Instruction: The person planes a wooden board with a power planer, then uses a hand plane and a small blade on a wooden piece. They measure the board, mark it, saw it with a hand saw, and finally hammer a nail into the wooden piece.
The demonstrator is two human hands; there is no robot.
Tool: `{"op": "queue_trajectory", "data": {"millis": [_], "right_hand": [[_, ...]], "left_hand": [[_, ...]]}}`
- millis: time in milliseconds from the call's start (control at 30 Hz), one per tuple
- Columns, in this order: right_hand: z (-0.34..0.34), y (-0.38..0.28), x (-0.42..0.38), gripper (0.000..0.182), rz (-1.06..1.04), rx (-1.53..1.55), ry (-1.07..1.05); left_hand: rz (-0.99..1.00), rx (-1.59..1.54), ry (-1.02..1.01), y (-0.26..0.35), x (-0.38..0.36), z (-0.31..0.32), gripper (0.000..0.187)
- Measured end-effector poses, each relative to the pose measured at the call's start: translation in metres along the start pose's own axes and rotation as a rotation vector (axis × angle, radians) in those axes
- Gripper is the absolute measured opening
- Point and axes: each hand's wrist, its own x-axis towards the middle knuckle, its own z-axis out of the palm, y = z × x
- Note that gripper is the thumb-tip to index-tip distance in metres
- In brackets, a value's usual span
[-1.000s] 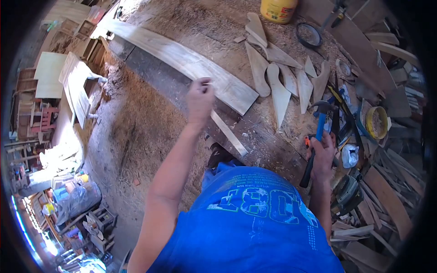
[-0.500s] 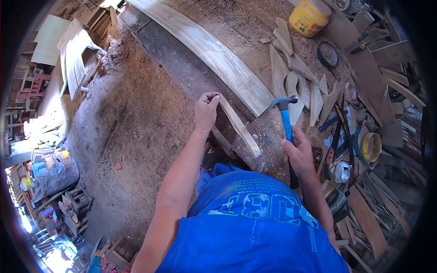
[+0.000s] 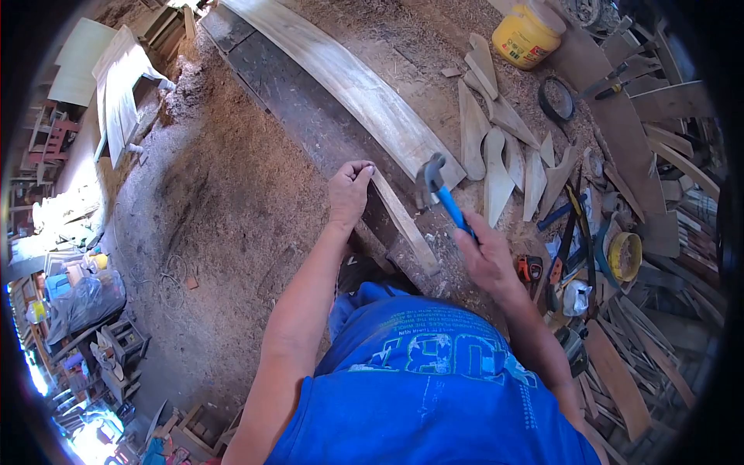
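Observation:
My left hand (image 3: pixel 350 192) pinches one end of a narrow wooden strip (image 3: pixel 403 222), whose other end points toward my body over the near end of the dark workbench (image 3: pixel 294 116). In my right hand (image 3: pixel 487 254) is a claw hammer (image 3: pixel 448 200) with a blue handle, gripped with the fingers wrapped round it. Its metal head is up and to the right of the strip, apart from it as far as I can see. A long, wide wooden board (image 3: pixel 349 85) lies along the bench beyond the strip.
Cut curved wood pieces (image 3: pixel 496 174) lie to the right of the board. Near them are a yellow tub (image 3: pixel 528 35), a roll of dark tape (image 3: pixel 556 98), a tape measure (image 3: pixel 530 268) and a small yellow container (image 3: pixel 625 256). Sawdust covers the floor (image 3: pixel 232 186) at left.
The hammer has swung left and tilted, its head now nearer the strip. My right hand has moved slightly left with it. The left hand stays about where it was, still pinching the strip.

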Motion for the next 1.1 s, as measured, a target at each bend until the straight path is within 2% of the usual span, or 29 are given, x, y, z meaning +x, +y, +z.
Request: {"op": "queue_trajectory", "data": {"millis": [33, 167, 233, 267, 333, 367, 433, 533, 600, 800, 867, 933, 967, 1033, 1100], "right_hand": [[0.004, 0.0, 0.004, 0.034, -0.013, -0.127, 0.017], [0.009, -0.019, 0.019, 0.033, -0.013, -0.119, -0.024], [0.01, -0.034, 0.028, 0.03, -0.228, -0.083, 0.05], [0.015, -0.036, 0.034, 0.03, -0.228, -0.086, 0.05], [0.025, -0.037, 0.045, 0.031, -0.464, -0.155, 0.204], [0.029, -0.037, 0.05, 0.031, -0.469, -0.158, 0.204], [0.036, -0.035, 0.058, 0.038, -0.217, -0.432, 0.038], [0.043, -0.029, 0.069, 0.043, -0.206, -0.555, -0.04], [0.041, -0.037, 0.064, 0.043, -0.242, -0.577, -0.017], [0.046, -0.026, 0.069, 0.043, -0.234, -0.697, 0.017], [0.046, -0.027, 0.073, 0.044, -0.231, -0.698, 0.009], [0.043, -0.038, 0.064, 0.044, -0.351, -0.54, 0.193], [0.043, -0.037, 0.064, 0.044, -0.35, -0.539, 0.195], [0.043, -0.033, 0.066, 0.043, -0.254, -0.701, 0.057], [0.043, -0.029, 0.067, 0.045, -0.25, -0.71, 0.035]], "left_hand": [[0.001, 0.0, 0.005, 0.0, 0.002, 0.0, 0.02], [0.08, 0.092, 0.004, 0.001, -0.001, 0.0, 0.02], [0.129, 0.132, 0.009, -0.001, -0.002, 0.001, 0.02], [0.192, 0.16, 0.015, -0.002, -0.002, 0.001, 0.02], [0.257, 0.186, 0.024, -0.003, -0.004, 0.001, 0.02], [0.258, 0.177, 0.029, -0.003, -0.006, 0.002, 0.02], [0.26, 0.164, 0.039, -0.006, -0.007, 0.003, 0.019], [0.205, 0.135, 0.021, -0.011, -0.008, 0.005, 0.017], [0.336, 0.161, 0.061, -0.012, -0.007, 0.005, 0.014], [0.239, 0.174, 0.068, -0.012, -0.01, 0.007, 0.015], [0.273, 0.173, 0.077, -0.011, -0.005, 0.007, 0.015], [0.291, 0.172, 0.074, -0.015, -0.01, 0.007, 0.015], [0.303, 0.185, 0.081, -0.015, -0.009, 0.007, 0.015], [0.322, 0.196, 0.089, -0.017, -0.008, 0.008, 0.015], [0.263, 0.225, 0.054, -0.015, -0.008, 0.006, 0.015]]}}
